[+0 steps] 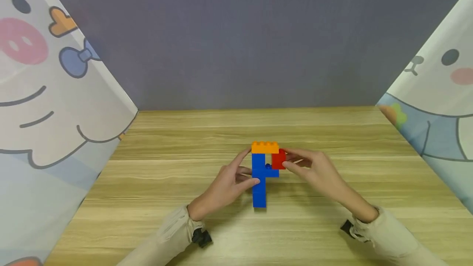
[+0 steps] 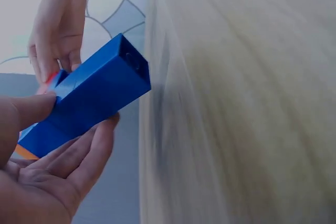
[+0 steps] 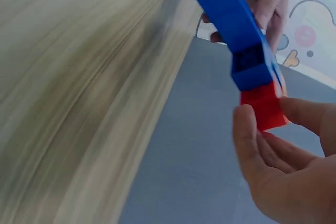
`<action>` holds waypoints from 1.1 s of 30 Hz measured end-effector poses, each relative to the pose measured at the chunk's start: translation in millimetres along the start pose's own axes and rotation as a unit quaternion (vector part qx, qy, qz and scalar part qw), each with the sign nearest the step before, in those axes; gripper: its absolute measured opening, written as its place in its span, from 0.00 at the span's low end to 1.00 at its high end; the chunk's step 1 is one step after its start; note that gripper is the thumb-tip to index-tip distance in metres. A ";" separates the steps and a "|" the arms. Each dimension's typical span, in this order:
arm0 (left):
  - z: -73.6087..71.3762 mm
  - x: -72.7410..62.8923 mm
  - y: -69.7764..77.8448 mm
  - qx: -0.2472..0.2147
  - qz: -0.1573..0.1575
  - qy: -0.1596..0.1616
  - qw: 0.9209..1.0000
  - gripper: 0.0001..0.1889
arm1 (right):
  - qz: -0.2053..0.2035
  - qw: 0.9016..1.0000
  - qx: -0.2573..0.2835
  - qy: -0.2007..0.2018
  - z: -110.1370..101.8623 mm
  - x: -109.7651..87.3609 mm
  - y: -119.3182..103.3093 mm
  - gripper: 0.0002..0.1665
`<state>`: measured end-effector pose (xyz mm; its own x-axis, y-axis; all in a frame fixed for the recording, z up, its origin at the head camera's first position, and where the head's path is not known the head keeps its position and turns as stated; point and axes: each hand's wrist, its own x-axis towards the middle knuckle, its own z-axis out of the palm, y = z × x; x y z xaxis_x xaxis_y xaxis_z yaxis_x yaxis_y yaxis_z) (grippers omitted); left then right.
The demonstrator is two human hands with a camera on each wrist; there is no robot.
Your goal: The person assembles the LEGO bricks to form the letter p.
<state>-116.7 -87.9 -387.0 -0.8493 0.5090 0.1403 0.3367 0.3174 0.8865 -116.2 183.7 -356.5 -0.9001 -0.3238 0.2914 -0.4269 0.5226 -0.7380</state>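
Blue building blocks [image 1: 259,192] form an upright column with a short blue arm jutting right. Across the column's top lies an orange block [image 1: 264,147] with studs. My left hand [image 1: 230,184] grips the column from the left, its thumb on the front face. A red block [image 1: 278,161] sits right of the column, under the orange block's right end and above the blue arm. My right hand [image 1: 314,170] pinches that red block between thumb and fingers. In the left wrist view the hollow underside of the blue column [image 2: 100,87] shows. The right wrist view shows the red block [image 3: 263,107] at the blue arm's end.
A wood-grain table [image 1: 166,143] spreads beneath both hands. Behind it rises a grey panel [image 1: 255,44]. Cartoon-printed panels stand at the left [image 1: 74,106] and right [image 1: 439,106].
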 end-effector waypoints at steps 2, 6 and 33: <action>1.3 2.0 -4.4 -0.007 -0.005 -0.007 1.000 0.43 | 0.032 0.999 0.010 -0.022 1.6 4.3 4.8 0.24; 1.3 4.8 -10.3 -0.016 -0.030 -0.023 0.999 0.41 | 0.068 0.995 0.028 -0.064 4.8 10.6 16.3 0.25; -1.5 12.1 -21.1 0.119 -0.057 -0.061 0.989 0.15 | 0.070 0.979 0.034 -0.188 24.9 27.4 42.9 0.18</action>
<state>-134.6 -89.6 -403.3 -0.8365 0.5475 -0.0220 0.3404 0.5507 0.7621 -157.0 177.6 -395.3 -0.8485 -0.5269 -0.0500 -0.2838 0.5328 -0.7972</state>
